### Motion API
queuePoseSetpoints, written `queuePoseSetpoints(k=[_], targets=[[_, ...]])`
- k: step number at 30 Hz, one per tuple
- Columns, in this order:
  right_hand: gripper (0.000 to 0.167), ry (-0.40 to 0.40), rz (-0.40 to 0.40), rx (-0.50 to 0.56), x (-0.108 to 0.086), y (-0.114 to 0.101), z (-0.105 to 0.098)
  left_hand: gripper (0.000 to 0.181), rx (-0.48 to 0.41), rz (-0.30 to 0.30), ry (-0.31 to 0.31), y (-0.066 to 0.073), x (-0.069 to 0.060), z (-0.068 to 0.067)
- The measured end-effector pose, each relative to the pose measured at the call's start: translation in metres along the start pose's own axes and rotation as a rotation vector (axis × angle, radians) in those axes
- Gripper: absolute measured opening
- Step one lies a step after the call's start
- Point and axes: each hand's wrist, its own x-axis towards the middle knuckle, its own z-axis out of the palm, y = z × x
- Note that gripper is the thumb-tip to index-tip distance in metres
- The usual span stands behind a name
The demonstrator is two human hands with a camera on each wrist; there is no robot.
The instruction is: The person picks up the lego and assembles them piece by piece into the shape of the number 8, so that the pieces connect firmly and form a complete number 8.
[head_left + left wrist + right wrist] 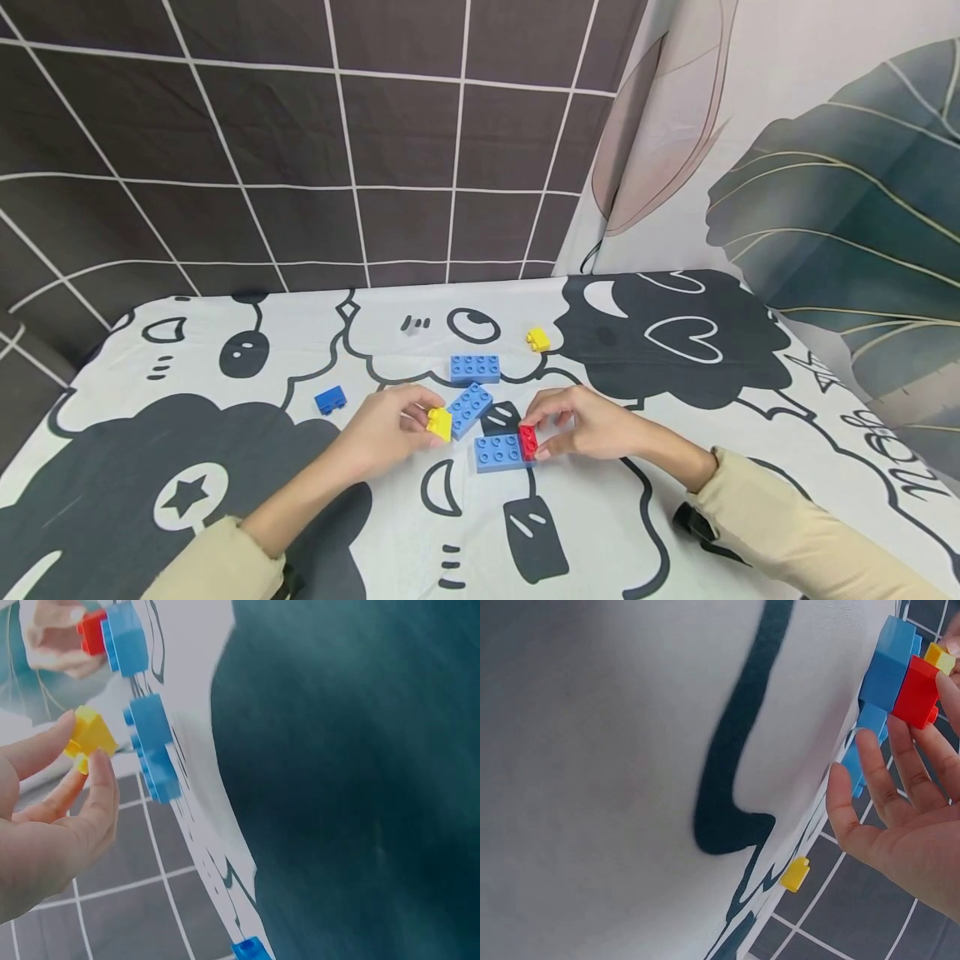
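Note:
My left hand (388, 429) pinches a small yellow brick (439, 423) between thumb and fingers, held above the cloth in the left wrist view (91, 731). With thumb and fingers, my right hand (581, 423) grips a red brick (528, 442) at the right end of a light blue brick (498, 454). The red brick (916, 691) lies against the blue brick's studded side; whether it is fully pressed down I cannot tell. Just beyond the left fingertips lies a second light blue brick (471, 408), set at an angle. A third light blue brick (475, 368) lies behind it.
A darker blue brick (330, 400) lies left of the left hand. Another yellow brick (537, 339) sits farther back, beyond the right hand. The table is covered by a black-and-white patterned cloth (405, 533), with a dark grid-patterned cloth (397, 133) hanging behind.

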Motion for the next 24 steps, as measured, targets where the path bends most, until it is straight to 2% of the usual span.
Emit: queuePoseSetpoints(k=[8,15,24], targets=[[0.026,-0.003,0.015,-0.010,-0.001,0.000,0.000,0.034,-0.019,0.069,-0.048,0.003,-0.003,0.011],[0.026,-0.006,0.011,-0.008,0.000,0.000,0.000,0.034,-0.012,0.098,-0.087,0.005,-0.004,0.019],[0.025,-0.003,-0.004,0.002,0.001,0.001,0.001,0.034,0.006,0.136,-0.068,0.005,-0.001,0.029]])
